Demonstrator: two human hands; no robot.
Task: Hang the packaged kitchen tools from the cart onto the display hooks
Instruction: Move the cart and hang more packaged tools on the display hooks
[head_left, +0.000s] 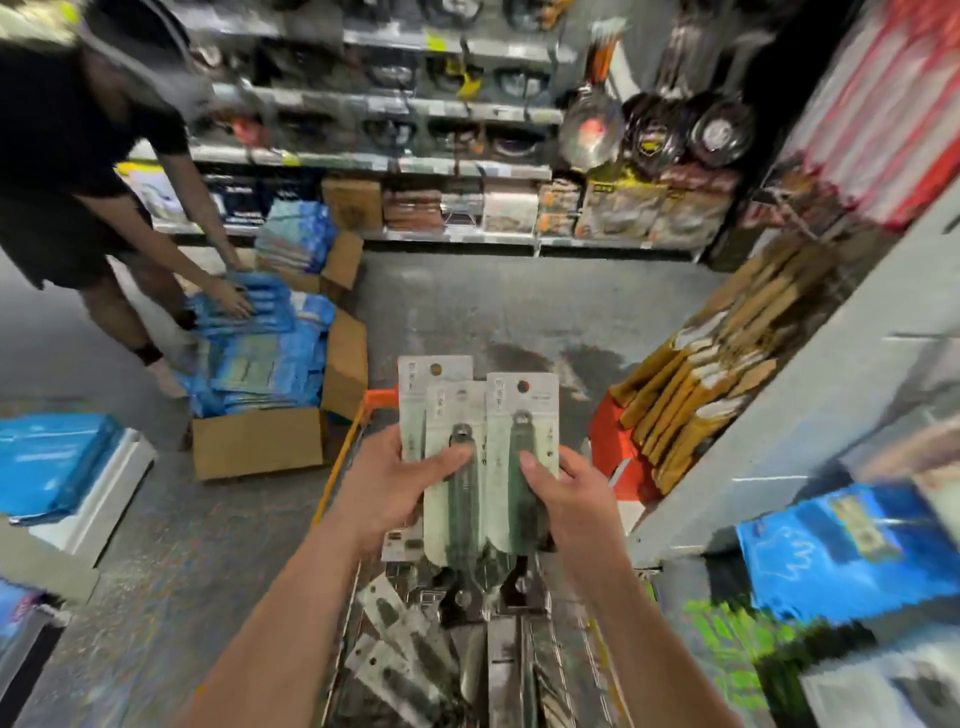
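Currently held: three packs (470, 415), fanned, above the cart (340, 447). Your left hand (400, 483) grips the left side of the fan, fingers curled behind and thumb across the front. Your right hand (571, 499) clamps the right pack, thumb on its face. None of the three is hung yet. Left in the cart: a heap of loose packs (400, 654). Wooden tools (727, 364) hang at your right; free hooks cannot be made out. Estimate: early, most hanging still to do

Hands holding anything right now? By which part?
Both hold a fanned stack of packaged tools: left hand grips its left edge, right hand its right edge, around mid-height, thumbs in front.
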